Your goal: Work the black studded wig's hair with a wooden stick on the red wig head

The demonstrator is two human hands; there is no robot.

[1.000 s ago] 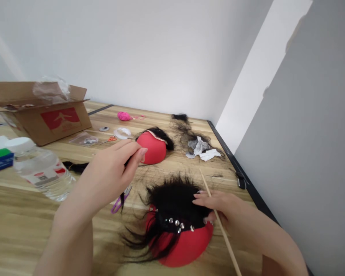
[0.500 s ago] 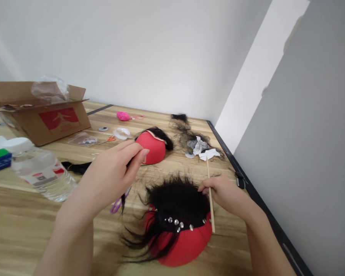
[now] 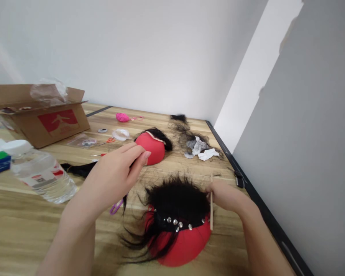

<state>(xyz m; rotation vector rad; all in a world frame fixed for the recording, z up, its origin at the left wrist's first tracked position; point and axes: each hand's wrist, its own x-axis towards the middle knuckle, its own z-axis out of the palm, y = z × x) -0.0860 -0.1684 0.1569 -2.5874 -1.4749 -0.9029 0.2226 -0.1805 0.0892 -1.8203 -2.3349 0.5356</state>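
Wooden stick (image 3: pixel 211 211) gripped in right hand (image 3: pixel 226 194), beside pinned black hair (image 3: pixel 178 197); left hand (image 3: pixel 116 165), apart, closed, apparently on dark strands (image 3: pixel 125 202).

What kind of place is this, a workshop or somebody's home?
Probably a small craft workroom, perhaps for wigs: black hair pinned over a red form, scissors and an open box share one table.

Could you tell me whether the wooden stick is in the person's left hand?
No, the right hand holds the wooden stick beside the black hair on the nearer red dome.
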